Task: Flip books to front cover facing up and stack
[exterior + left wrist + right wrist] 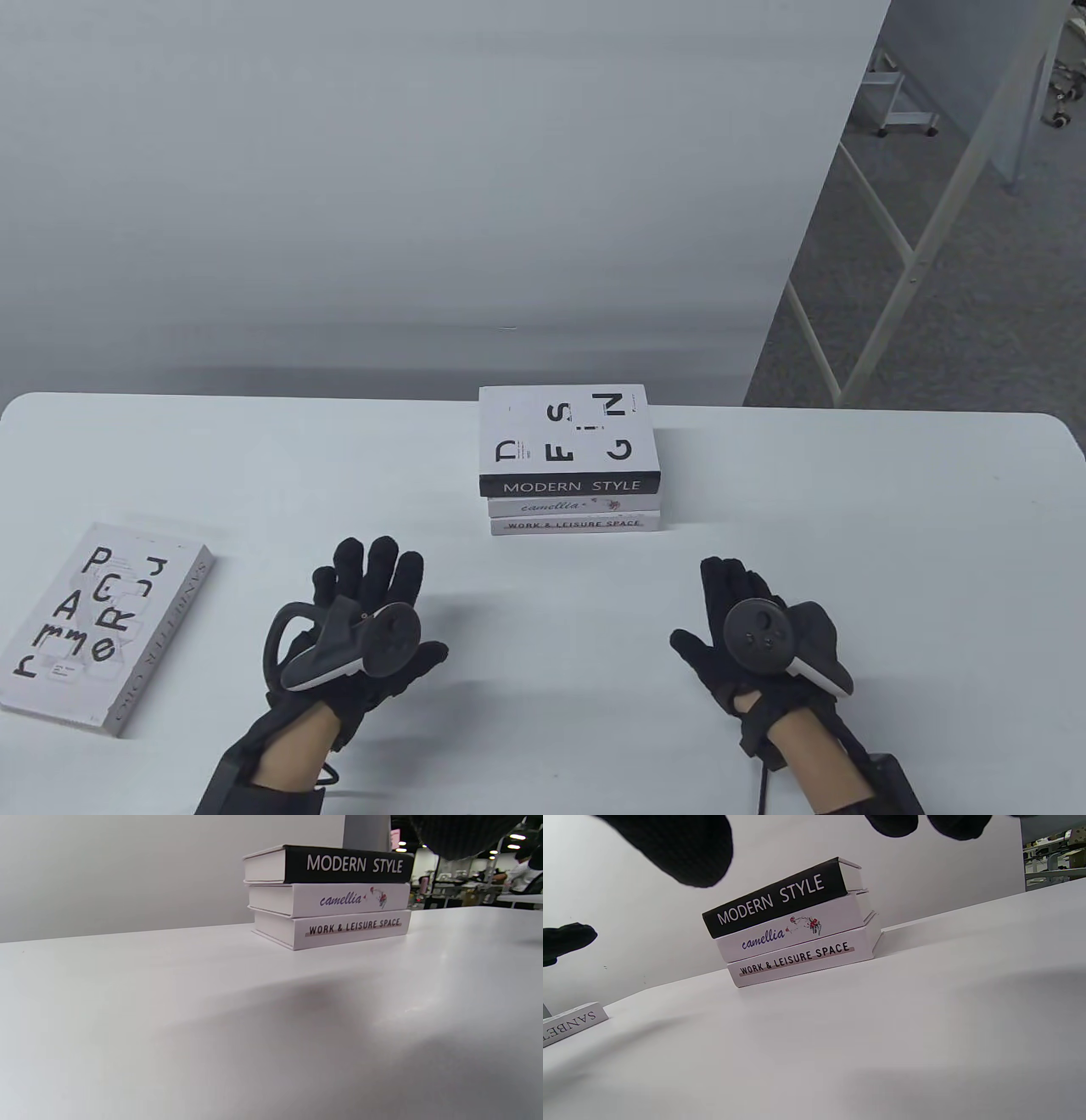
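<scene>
A stack of three books [570,463] stands at the table's far middle. Its top book, spine "MODERN STYLE" [348,864], lies white lettered cover up; under it are "camellia" [339,899] and "WORK & LEISURE SPACE" [352,927]. The stack also shows in the right wrist view [793,929]. A fourth white book [97,624] lies cover up at the near left; its spine shows in the right wrist view [570,1022]. My left hand [365,594] and right hand [730,607] hover open and empty in front of the stack, touching nothing.
The white table [891,526] ends at a grey wall behind the stack. To the right, past the table's far corner, is a carpeted floor with a white metal frame [899,246].
</scene>
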`<state>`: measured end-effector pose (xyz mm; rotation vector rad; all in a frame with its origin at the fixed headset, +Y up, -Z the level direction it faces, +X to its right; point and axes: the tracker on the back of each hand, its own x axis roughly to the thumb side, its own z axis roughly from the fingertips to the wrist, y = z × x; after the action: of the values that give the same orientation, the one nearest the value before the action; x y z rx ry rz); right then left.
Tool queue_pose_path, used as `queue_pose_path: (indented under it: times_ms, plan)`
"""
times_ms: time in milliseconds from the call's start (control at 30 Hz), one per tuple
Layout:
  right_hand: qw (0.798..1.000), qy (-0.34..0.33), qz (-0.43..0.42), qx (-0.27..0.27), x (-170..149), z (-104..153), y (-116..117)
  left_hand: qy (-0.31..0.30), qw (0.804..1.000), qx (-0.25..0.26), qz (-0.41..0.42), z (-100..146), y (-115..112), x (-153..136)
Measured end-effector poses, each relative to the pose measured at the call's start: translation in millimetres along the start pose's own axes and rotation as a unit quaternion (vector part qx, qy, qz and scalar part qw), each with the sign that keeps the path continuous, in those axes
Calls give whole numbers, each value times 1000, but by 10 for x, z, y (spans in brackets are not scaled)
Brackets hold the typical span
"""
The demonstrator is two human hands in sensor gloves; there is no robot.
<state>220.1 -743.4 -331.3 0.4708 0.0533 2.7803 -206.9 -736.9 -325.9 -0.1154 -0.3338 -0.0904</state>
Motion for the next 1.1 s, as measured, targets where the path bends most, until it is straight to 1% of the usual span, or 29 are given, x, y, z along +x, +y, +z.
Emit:
queue_pose_path:
  times_ms: [133,233,300,367,433,533,567,600,633,733,800,900,967,1100]
  plan:
    - [1000,-1,11,-2,30,-2,-95,31,999,-16,-17,-32,-88,-117]
    - [999,-5,30,-9,91,11,-154,59,997,-46,1,-41,-188,-319]
    - [999,-7,36,-12,112,18,-186,95,993,-74,-16,-36,-234,-559]
    - [999,-8,33,-16,125,29,-213,130,988,-86,-20,-4,-251,-797]
    - [999,-10,28,-22,140,38,-249,173,980,-99,-23,59,-257,-1102]
    - [999,-10,21,-29,153,43,-287,234,961,-128,-68,196,-250,-1509]
    - [999,-10,21,-30,155,45,-290,249,956,-135,-71,237,-259,-1615]
    - [999,-10,21,-30,159,47,-293,277,947,-146,-68,311,-278,-1784]
    - [999,-10,22,-30,162,48,-294,300,940,-149,-62,367,-297,-1888]
    - [999,-8,28,-29,168,53,-289,390,907,-156,-29,632,-432,-2263]
    - [999,-7,28,-27,167,54,-282,436,886,-156,2,793,-519,-2442]
    - [999,-3,30,-23,167,47,-271,476,863,-153,77,972,-640,-2650]
    - [999,-1,29,-20,161,34,-252,480,860,-147,97,1017,-666,-2737]
    - [999,3,36,-10,150,17,-204,481,861,-147,76,1006,-672,-2840]
